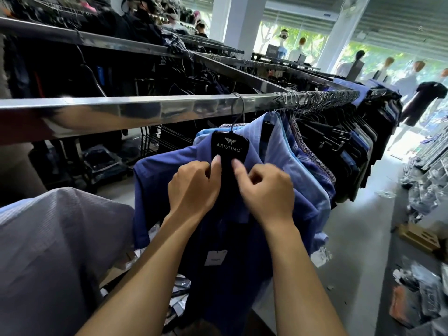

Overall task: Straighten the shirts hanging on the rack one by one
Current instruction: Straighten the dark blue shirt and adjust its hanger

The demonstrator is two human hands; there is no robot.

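Observation:
A dark blue shirt (155, 190) hangs from the steel rail (145, 110) on a black hanger (230, 146) printed ARISTINO. My left hand (194, 187) pinches the shirt's left collar edge just below the hanger. My right hand (266, 187) pinches the right collar edge beside it. A white price tag (215, 257) dangles on the shirt's front. Behind it a light blue shirt (286, 151) and several more shirts crowd the rail to the right. A pale lilac shirt (48, 238) hangs apart at the near left.
Another rail (97, 42) with dark clothes runs behind. Plastic-wrapped garments (424, 195) and a cardboard box (417, 235) litter the floor at right. A person in dark clothes (421, 103) stands at the rack's far end. White pillars (237, 23) rise behind.

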